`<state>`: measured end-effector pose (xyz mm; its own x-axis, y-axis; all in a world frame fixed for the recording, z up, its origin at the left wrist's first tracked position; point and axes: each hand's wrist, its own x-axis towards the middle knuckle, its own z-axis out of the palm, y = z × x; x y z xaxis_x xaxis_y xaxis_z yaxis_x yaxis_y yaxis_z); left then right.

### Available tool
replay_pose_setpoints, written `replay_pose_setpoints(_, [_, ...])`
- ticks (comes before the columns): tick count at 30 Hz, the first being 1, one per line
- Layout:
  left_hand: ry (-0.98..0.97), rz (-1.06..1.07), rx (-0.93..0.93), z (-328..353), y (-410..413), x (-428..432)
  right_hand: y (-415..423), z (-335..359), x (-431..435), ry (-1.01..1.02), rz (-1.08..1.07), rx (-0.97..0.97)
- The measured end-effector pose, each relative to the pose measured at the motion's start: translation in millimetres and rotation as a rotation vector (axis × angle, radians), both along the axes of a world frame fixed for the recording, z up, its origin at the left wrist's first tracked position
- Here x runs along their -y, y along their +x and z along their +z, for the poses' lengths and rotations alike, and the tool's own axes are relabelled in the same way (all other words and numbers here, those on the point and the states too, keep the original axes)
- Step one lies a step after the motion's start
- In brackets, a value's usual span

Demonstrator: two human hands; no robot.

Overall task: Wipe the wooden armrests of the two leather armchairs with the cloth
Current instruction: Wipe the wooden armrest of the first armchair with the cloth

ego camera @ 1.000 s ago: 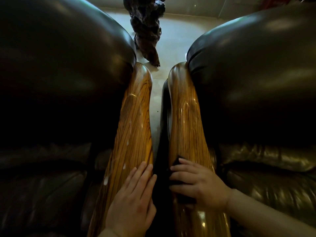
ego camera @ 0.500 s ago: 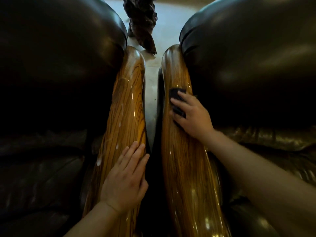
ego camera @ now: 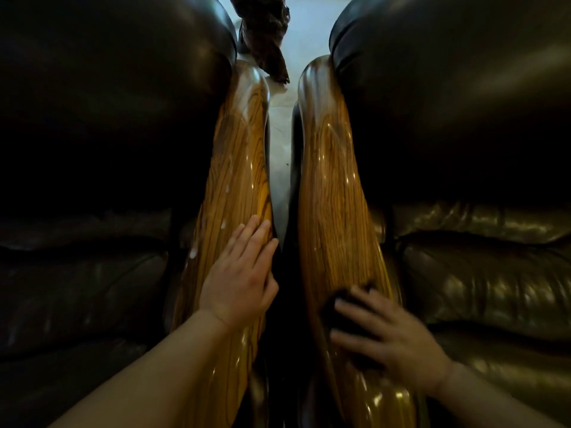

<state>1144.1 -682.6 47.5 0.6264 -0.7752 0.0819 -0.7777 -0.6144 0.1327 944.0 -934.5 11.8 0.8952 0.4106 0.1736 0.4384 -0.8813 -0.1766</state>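
Two glossy striped wooden armrests run side by side away from me. The left armrest [ego camera: 239, 168] carries several pale specks along its left edge. My left hand [ego camera: 239, 279] lies flat on its near half, fingers together, holding nothing. The right armrest [ego camera: 333, 196] shines wet. My right hand [ego camera: 389, 338] presses a dark cloth [ego camera: 343, 313] onto its near part, fingers spread over it; most of the cloth is hidden under the palm and blurred.
Dark leather armchair backs and cushions flank both armrests, the left one [ego camera: 108, 118] and the right one [ego camera: 457, 118]. A narrow gap with pale floor [ego camera: 279, 134] separates the chairs. A dark carved wooden object [ego camera: 265, 35] stands on the floor beyond.
My right hand slid the cloth up toward the far end of the right armrest, then back down to its near part. My left hand has stayed resting on the left armrest.
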Motion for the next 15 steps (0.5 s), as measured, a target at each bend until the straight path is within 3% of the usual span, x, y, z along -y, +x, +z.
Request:
replay_pose_setpoints(4, [0.018, 0.021, 0.017, 2.0, -3.9, 0.4, 75.8, 27.2, -9.7, 0.120, -0.465, 0.020])
replay_pose_setpoints(6, [0.017, 0.027, 0.021, 1.6, -4.5, 0.2, 95.3, 32.4, -24.3, 0.107, -0.588, 0.013])
replay_pose_setpoints(10, [0.034, 0.044, 0.039, 5.8, -8.0, 0.9, 57.9, 16.7, -45.2, 0.029, -0.430, 0.022])
replay_pose_setpoints(15, [-0.139, 0.024, -0.060, -0.1, -59.1, -43.1, -62.4, -29.8, -43.2, -0.107, -0.189, 0.014])
